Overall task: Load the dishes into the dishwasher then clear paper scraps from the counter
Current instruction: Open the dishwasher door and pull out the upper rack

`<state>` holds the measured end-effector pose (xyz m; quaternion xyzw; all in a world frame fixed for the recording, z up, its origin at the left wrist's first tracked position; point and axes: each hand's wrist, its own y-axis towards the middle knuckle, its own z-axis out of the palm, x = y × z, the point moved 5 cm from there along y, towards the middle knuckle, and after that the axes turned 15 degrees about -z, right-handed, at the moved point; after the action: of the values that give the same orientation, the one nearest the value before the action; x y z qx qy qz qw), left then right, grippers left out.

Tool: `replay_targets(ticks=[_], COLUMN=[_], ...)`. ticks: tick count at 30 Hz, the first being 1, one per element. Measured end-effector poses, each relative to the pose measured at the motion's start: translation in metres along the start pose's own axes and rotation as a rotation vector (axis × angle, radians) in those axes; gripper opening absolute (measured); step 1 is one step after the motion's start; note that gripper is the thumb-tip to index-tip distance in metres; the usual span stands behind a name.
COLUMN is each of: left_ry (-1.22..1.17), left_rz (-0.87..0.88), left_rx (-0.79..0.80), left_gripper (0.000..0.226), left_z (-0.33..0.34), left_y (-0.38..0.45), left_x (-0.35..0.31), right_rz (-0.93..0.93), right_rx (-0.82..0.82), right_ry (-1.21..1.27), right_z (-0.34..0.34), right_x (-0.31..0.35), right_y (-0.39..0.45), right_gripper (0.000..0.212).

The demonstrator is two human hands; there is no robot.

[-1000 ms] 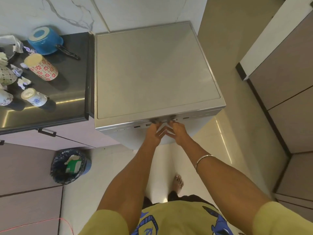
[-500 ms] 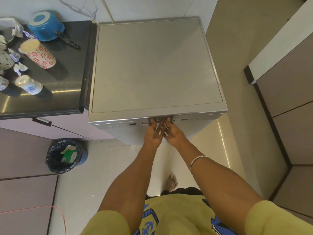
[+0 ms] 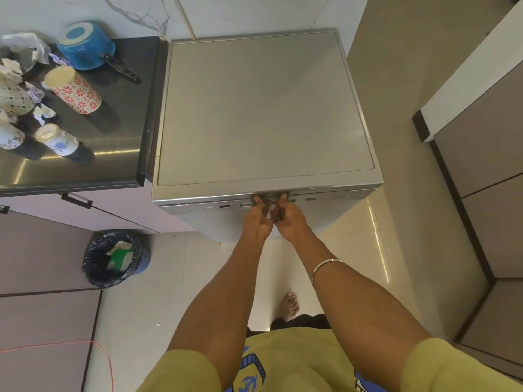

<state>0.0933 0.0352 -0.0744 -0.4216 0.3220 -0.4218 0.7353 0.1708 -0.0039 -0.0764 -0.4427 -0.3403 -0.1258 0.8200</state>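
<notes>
A silver dishwasher [image 3: 263, 108] stands to the right of the dark counter [image 3: 119, 165], seen from above with its door closed. My left hand [image 3: 259, 219] and my right hand [image 3: 291, 219] are side by side at the middle of the door's top edge [image 3: 325, 198], fingers hooked into the recess there. On the counter stand an upturned blue pot [image 3: 85, 46], a red-flowered cup [image 3: 73, 89], a small blue-patterned cup [image 3: 58, 140], a patterned bowl [image 3: 14, 100] and another cup [image 3: 10, 137]. Crumpled paper scraps [image 3: 44, 113] lie between them.
A bin [image 3: 113, 258] lined with a black bag, with rubbish inside, sits on the tiled floor left of me below the counter. Brown cabinets [image 3: 481, 165] line the right side. A red cord [image 3: 104, 363] lies on the floor at the lower left.
Both hands stay at the door's top edge and have drawn closer together. My head has shifted, so the counter shows slightly differently. The door looks unmoved.
</notes>
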Motion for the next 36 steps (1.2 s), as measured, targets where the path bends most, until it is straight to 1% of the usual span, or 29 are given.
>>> replay_targets(ticks=[7, 8, 10, 11, 13, 14, 15, 17, 19, 21, 23, 25, 27, 28, 29, 31, 33, 34, 35, 36], left_ry=[0.043, 0.049, 0.069, 0.08, 0.073, 0.053, 0.046, 0.09, 0.184, 0.324, 0.533, 0.766, 0.931, 0.97, 0.995, 1.086, 1.226, 1.292, 1.37, 1.472], left_rz=[0.021, 0.026, 0.027, 0.015, -0.007, -0.008, 0.002, 0.039, 0.078, 0.126, 0.197, 0.283, 0.339, 0.366, 0.399, 0.515, 0.707, 0.791, 0.859, 0.909], left_rx=[0.007, 0.005, -0.017, -0.046, -0.106, -0.115, -0.113, -0.137, -0.173, -0.249, -0.398, -0.595, -0.768, -0.828, -0.878, -0.967, -0.963, -0.929, -0.92, -0.944], left_gripper=[0.012, 0.013, 0.017, 0.023, 0.045, 0.056, 0.061, 0.063, 0.067, 0.073, 0.078, 0.087, 0.101, 0.101, 0.096, 0.078, 0.054, 0.043, 0.039, 0.044], left_z=[-0.001, -0.001, -0.002, -0.005, -0.01, -0.013, -0.014, -0.02, -0.024, -0.03, -0.035, -0.041, -0.049, -0.05, -0.049, -0.041, -0.028, -0.022, -0.018, -0.015], left_y=[0.001, 0.0, -0.001, 0.0, -0.001, -0.001, -0.002, -0.004, -0.011, -0.015, -0.022, -0.033, -0.041, -0.047, -0.054, -0.067, -0.077, -0.079, -0.079, -0.078], left_x=[-0.001, -0.001, 0.001, 0.004, 0.014, 0.017, 0.02, 0.02, 0.016, 0.011, 0.006, 0.0, -0.004, -0.004, -0.002, 0.0, -0.003, -0.005, -0.008, -0.012], right_rz=[-0.017, -0.018, -0.019, -0.023, -0.037, -0.047, -0.059, -0.076, -0.091, -0.108, -0.141, -0.196, -0.314, -0.366, -0.407, -0.548, -0.765, -0.849, -0.896, -0.915], right_rx=[-0.015, -0.016, -0.023, -0.032, -0.076, -0.094, -0.092, -0.051, -0.008, 0.009, -0.017, -0.135, -0.254, -0.287, -0.305, -0.304, -0.231, -0.188, -0.142, -0.097], right_ry=[-0.044, -0.05, -0.078, -0.105, -0.149, -0.138, -0.127, -0.151, -0.218, -0.327, -0.482, -0.747, -1.025, -1.112, -1.163, -1.256, -1.359, -1.403, -1.446, -1.49], right_z=[-0.003, -0.004, -0.004, -0.004, -0.007, -0.009, -0.011, -0.015, -0.017, -0.02, -0.025, -0.033, -0.037, -0.036, -0.034, -0.026, -0.015, -0.012, -0.01, -0.01], right_x=[-0.004, -0.005, -0.009, -0.012, -0.022, -0.027, -0.03, -0.029, -0.023, -0.02, -0.02, -0.014, 0.0, 0.008, 0.013, 0.024, 0.03, 0.033, 0.035, 0.038], right_y=[0.006, 0.008, 0.008, 0.007, 0.001, -0.003, -0.006, -0.011, -0.013, -0.019, -0.027, -0.038, -0.048, -0.053, -0.058, -0.063, -0.065, -0.064, -0.062, -0.059], right_gripper=[0.014, 0.016, 0.03, 0.04, 0.059, 0.063, 0.065, 0.068, 0.069, 0.069, 0.07, 0.077, 0.075, 0.071, 0.066, 0.05, 0.032, 0.028, 0.029, 0.036])
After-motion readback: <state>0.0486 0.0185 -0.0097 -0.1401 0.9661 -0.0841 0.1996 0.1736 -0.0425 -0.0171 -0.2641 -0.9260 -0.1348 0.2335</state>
